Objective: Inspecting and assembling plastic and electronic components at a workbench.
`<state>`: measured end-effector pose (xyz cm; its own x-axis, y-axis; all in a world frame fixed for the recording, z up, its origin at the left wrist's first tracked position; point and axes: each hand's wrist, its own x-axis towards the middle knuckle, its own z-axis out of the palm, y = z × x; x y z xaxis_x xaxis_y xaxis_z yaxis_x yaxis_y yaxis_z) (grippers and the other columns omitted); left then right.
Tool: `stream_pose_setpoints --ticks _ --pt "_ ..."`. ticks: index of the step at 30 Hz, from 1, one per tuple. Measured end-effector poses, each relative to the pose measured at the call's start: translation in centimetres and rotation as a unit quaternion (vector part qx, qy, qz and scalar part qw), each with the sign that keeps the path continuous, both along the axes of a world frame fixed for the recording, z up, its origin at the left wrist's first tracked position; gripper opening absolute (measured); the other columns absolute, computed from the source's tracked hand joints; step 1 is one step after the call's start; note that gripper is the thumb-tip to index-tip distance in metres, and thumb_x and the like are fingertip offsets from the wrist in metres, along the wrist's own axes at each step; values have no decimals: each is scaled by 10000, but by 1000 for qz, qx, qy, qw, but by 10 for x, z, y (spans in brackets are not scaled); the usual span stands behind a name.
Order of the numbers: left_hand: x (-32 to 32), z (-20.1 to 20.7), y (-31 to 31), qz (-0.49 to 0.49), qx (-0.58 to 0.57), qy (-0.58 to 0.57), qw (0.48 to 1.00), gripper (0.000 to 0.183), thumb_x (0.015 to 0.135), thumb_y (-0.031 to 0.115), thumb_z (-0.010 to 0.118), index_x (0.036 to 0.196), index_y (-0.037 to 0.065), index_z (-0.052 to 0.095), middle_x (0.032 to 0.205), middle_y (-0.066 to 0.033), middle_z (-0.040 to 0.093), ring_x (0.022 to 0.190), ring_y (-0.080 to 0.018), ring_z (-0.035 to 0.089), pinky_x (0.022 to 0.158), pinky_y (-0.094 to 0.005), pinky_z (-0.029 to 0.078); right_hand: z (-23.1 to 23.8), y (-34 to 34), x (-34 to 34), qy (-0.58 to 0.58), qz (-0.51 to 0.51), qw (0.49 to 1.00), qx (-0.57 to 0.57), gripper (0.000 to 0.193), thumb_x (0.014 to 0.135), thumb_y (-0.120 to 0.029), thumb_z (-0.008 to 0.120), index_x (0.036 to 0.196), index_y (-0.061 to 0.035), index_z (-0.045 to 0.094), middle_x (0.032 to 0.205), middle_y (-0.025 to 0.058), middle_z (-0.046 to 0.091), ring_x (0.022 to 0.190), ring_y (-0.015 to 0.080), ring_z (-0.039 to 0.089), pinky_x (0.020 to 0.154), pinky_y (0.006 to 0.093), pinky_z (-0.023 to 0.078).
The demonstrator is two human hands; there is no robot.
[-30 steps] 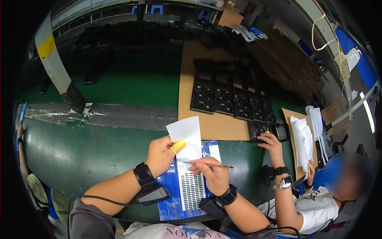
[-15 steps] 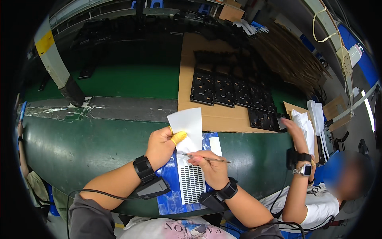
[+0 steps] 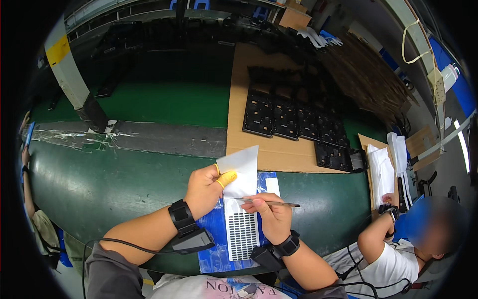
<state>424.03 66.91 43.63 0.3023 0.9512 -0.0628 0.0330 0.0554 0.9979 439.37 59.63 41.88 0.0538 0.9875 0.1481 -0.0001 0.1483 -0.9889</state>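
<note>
My left hand, with yellow finger cots on its thumb and a finger, pinches a plain white sheet that stands up from the blue board. Below it lies a white sheet with rows of small dark rectangles, on a blue board wrapped in clear plastic. In my right hand is a pair of thin metal tweezers, its tip pointing left at the lower part of the raised sheet. Whether the tip touches the sheet, I cannot tell.
Black rectangular panels lie in rows on brown cardboard beyond my hands. A co-worker sits at the right, near white bags or sheets. A post rises at the left of the green table.
My right hand and the tweezers have shifted slightly right, away from my left hand. The co-worker's hand has dropped from beside the black panels to the white pile.
</note>
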Motion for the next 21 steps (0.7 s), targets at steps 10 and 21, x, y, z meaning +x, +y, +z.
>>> stream_pose_setpoints --ticks 10,21 --pt "2 -4 3 5 -13 -7 1000 146 790 117 540 868 3 586 642 -5 564 464 -22 423 418 -168 356 4 -6 1 25 -29 999 -6 160 825 -96 488 900 33 544 764 104 604 723 143 589 651 225 468" --pt "-2 -13 8 4 1 -82 997 144 821 114 492 885 -1 551 707 -43 573 514 -58 501 450 -171 408 9 -7 18 16 -202 976 81 136 824 -68 471 869 55 508 743 156 591 656 173 585 587 251 473"
